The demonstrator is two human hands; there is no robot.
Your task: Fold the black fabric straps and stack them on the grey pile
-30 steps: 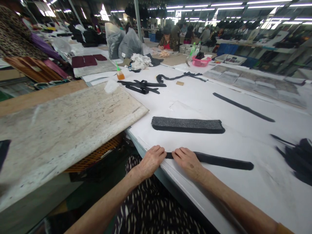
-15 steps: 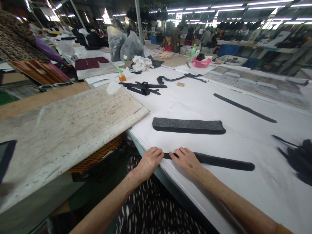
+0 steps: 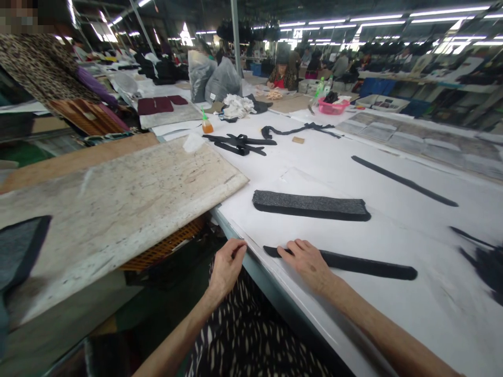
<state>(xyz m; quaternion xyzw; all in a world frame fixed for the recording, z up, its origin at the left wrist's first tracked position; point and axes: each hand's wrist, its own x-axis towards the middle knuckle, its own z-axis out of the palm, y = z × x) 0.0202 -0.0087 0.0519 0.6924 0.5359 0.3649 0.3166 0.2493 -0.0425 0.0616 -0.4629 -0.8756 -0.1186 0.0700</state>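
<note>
A long black fabric strip (image 3: 369, 265) lies on the white-covered table near its front edge. My right hand (image 3: 308, 262) rests over this strip close to its left end, fingers spread and pressing it from above. Off the strip's left tip, at the table edge, my left hand (image 3: 228, 266) is closed with thumb and fingertips together. Whatever it may pinch is too small to make out. Just behind the strip is a neat stack of grey-and-black fabric pieces (image 3: 310, 205), black edges facing me.
Farther back lie a tangle of black strips (image 3: 239, 142), a single black strip (image 3: 404, 180) and an orange-filled bottle (image 3: 206, 124). A pink basket (image 3: 333, 107) stands beyond. Dark cloth (image 3: 485, 267) lies at right. A stained board (image 3: 118, 204) adjoins at left.
My left hand has come off the strip's left end and moved left to the table edge. My right hand stays on the strip. The view has shifted slightly.
</note>
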